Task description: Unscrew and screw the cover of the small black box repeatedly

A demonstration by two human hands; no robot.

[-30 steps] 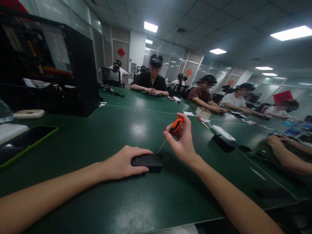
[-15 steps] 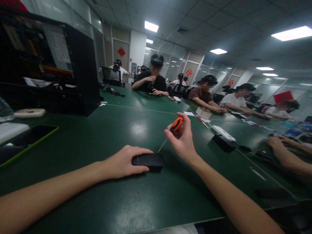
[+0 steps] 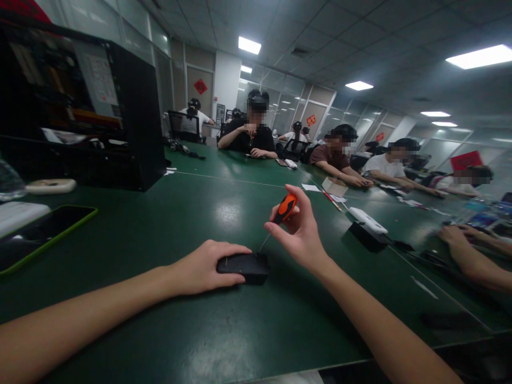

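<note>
Watching remotely, I have my left hand [image 3: 202,266] clasping the black, oblong, plastic-looking box [image 3: 252,268] at lower centre, my right hand [image 3: 302,237] pinching the orange-and-black-handled screwdriver [image 3: 287,207], its thin shaft reaching the box's upper edge, the casing seemingly unopened, remaining work unclear.

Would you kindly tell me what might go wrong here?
The orange-and-black screwdriver stands at a slant, so its tip might slip off the black oblong box. The bare left hand has a fingertip close to that tip and could be poked. The box might twist on the glossy green table if that hand's grip loosens.
</note>
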